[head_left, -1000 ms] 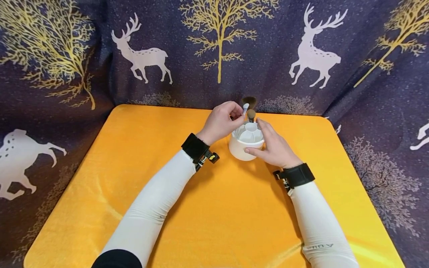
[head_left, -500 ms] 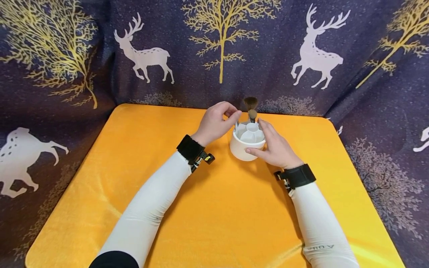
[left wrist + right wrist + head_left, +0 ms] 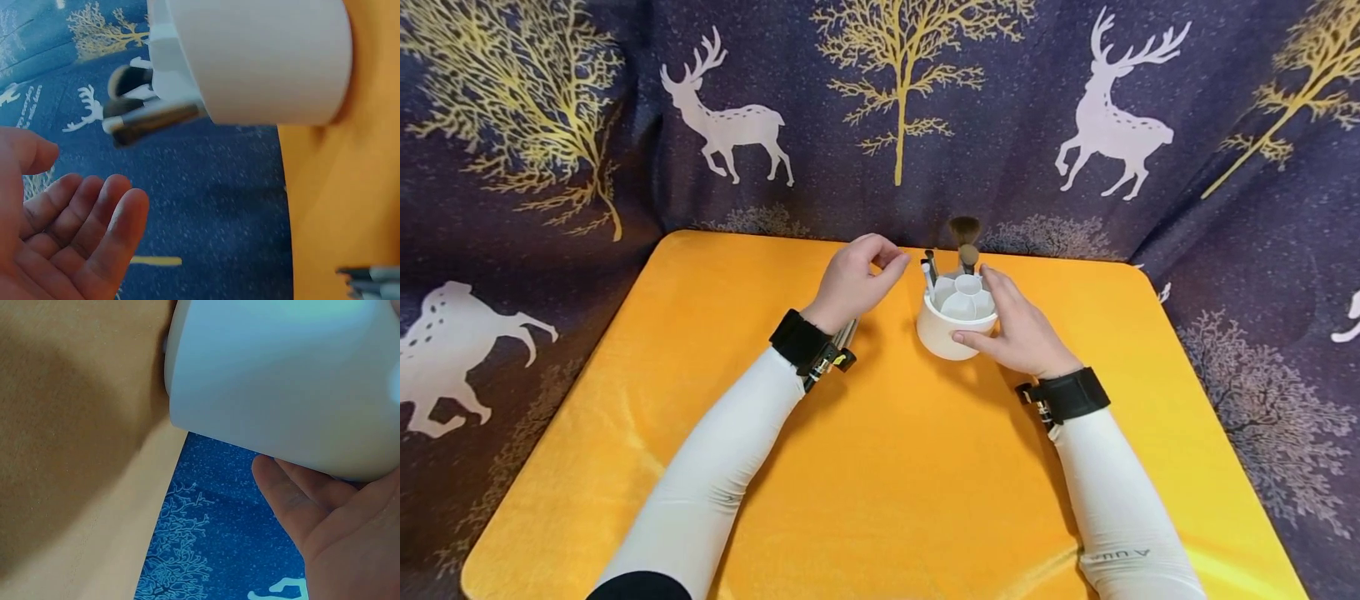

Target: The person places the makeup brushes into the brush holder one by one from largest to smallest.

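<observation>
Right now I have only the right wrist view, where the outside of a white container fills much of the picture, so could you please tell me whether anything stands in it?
Observer: Yes, the head view shows brushes standing in the white container, with their bushy heads above the rim.
Operator: Thank you; and where is the left hand, please?
Observer: It is to the left of the container in the head view, apart from it.
Operator: Is anything lying loose outside the container?
Observer: Yes, a few slender items lie on the table; in the head view they are partly hidden, so I cannot count them.
</observation>
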Demonstrator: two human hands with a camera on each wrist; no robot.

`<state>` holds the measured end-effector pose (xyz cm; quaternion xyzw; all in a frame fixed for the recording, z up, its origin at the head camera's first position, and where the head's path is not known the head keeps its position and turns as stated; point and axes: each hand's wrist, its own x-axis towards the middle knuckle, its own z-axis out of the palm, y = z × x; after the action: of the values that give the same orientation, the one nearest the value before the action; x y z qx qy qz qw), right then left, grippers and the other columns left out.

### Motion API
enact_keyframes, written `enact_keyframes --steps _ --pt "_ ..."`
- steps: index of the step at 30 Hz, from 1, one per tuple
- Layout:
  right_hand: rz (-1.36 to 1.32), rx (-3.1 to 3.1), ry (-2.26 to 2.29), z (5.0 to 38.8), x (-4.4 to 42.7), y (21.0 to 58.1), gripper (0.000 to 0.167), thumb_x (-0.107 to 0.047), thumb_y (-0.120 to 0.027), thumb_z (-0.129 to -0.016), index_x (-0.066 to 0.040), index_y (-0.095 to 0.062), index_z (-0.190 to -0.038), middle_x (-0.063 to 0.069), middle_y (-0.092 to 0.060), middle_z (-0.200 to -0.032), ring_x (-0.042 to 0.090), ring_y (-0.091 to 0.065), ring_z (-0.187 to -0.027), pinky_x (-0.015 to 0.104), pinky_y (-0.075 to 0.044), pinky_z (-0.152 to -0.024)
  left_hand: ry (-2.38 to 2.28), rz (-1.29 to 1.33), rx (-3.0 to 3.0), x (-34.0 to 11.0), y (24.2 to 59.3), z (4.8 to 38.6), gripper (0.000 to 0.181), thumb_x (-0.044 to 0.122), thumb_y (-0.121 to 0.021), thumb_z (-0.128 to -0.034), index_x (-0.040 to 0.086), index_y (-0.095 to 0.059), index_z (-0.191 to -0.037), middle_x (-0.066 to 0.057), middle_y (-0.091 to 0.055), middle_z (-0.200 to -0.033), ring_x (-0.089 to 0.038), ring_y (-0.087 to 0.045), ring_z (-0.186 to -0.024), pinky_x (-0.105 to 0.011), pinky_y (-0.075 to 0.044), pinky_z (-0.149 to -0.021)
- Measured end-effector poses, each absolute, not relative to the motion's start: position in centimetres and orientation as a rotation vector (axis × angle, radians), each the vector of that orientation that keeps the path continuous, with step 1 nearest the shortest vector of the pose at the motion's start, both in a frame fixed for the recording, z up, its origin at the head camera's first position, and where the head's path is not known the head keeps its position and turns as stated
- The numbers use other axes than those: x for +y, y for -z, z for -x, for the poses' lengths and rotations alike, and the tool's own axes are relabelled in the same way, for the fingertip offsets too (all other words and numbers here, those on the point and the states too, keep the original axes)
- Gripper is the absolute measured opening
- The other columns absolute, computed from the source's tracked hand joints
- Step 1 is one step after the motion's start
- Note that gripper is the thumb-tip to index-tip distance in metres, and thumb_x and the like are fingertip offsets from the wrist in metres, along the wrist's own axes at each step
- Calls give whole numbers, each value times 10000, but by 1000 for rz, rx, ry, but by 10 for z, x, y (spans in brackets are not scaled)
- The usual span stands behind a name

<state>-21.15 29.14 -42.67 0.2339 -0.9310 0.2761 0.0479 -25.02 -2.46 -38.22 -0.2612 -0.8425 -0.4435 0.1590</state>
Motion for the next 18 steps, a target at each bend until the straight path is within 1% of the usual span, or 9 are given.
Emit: enact_keyframes --steps 1,4,7,13,18 --pt "-716 -2837 -841 212 292 426 1176 -567 -860 -947 -113 -174 -1787 183 -303 -1787 456 -445 -1552 697 -432 -1174 1263 735 -2421 -28 384 250 196 265 -734 -1096 74 -778 -1099 -59 -728 -1039 -243 -676 -978 -457 -586 -913" --pt "-717 -2836 -834 212 292 426 1171 -563 -857 -950 -115 -173 -1788 189 -306 -1785 461 -444 -1551 702 -429 -1174 1241 692 -2466 -38 389 251 202 274 -725 -1097 78 -771 -1108 -60 -728 -1046 -276 -690 -995 -424 -569 -915" --pt "-717 -2841 -839 212 292 426 1166 -556 -856 -954 -119 -170 -1789 190 -298 -1789 469 -437 -1552 712 -421 -1175 1225 656 -2505 -48 394 252 199 280 -720 -1099 85 -763 -1103 -60 -729 -1039 -287 -696 -988 -410 -556 -895" --pt "-717 -2849 -841 212 292 425 1153 -539 -856 -961 -100 -179 -1785 195 -293 -1791 482 -429 -1555 726 -416 -1171 1238 608 -2531 -67 404 251 177 258 -715 -1101 87 -760 -1110 -70 -728 -1035 -252 -680 -960 -424 -543 -886" --pt "-716 -2841 -844 213 293 427 1167 -558 -859 -951 -98 -183 -1784 181 -287 -1796 478 -432 -1555 715 -419 -1177 1262 563 -2546 -79 409 252 184 255 -718 -1098 79 -758 -1134 -80 -732 -1062 -262 -675 -980 -429 -535 -904"
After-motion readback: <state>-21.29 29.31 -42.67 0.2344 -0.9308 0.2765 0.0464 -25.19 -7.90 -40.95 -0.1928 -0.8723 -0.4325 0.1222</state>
